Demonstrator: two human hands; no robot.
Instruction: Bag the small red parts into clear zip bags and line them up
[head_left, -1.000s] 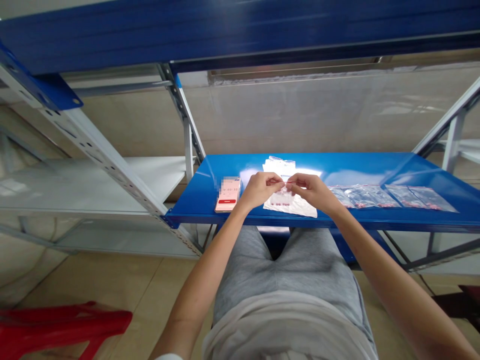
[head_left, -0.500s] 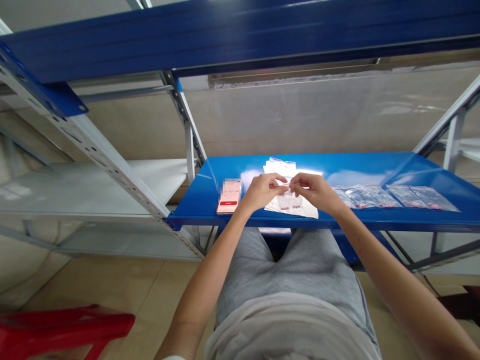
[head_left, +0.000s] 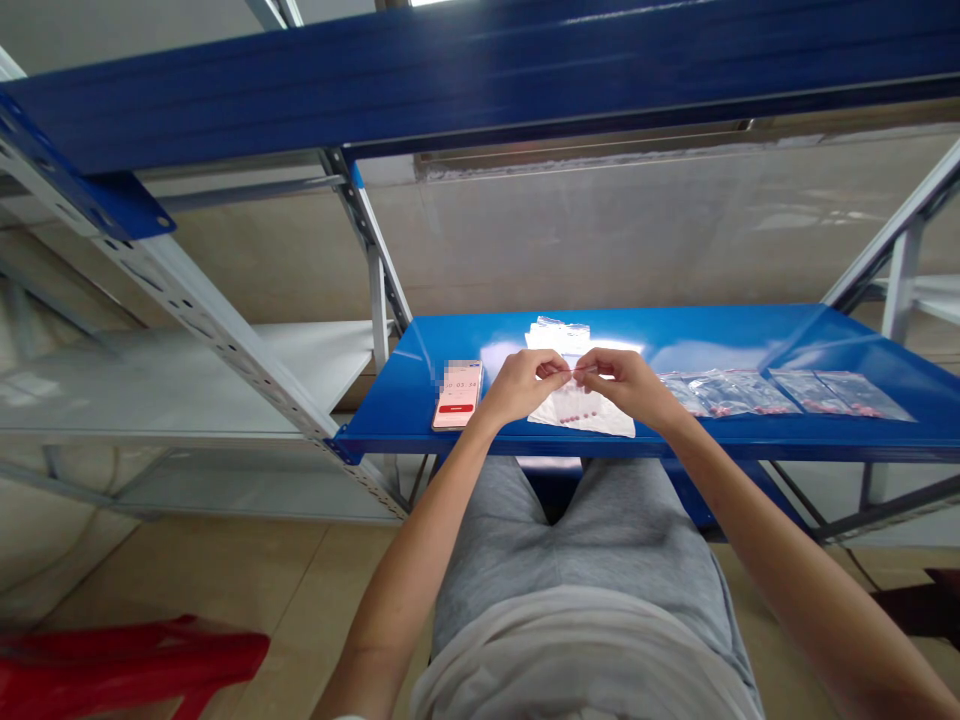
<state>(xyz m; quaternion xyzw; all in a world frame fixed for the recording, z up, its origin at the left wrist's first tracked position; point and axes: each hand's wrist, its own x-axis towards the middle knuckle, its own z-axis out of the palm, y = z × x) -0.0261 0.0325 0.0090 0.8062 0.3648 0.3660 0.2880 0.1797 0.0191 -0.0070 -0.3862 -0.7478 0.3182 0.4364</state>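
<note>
Between my hands hangs a small clear zip bag (head_left: 576, 400) with a thin red line along its top edge. Several small red beads (head_left: 578, 417) lie in a row at its bottom. My left hand (head_left: 531, 380) pinches the top edge on one side, and my right hand (head_left: 616, 381) pinches it close by, fingertips almost meeting. Under the bag lies a white sheet or pouch (head_left: 619, 420), and clear plastic (head_left: 551, 323) shows at its far end. The fingers hide part of the bag's top edge.
A phone (head_left: 457, 395) with a timer lies left of my hands on the blue shelf (head_left: 397, 410). To the right, several clear bags with red pieces (head_left: 750, 392) lie in a row. A blue beam (head_left: 480, 80) crosses above. A red stool (head_left: 135, 660) stands at lower left.
My fingertips have shifted slightly left along the bag's top edge. The beads in the bag now lie in a more even row.
</note>
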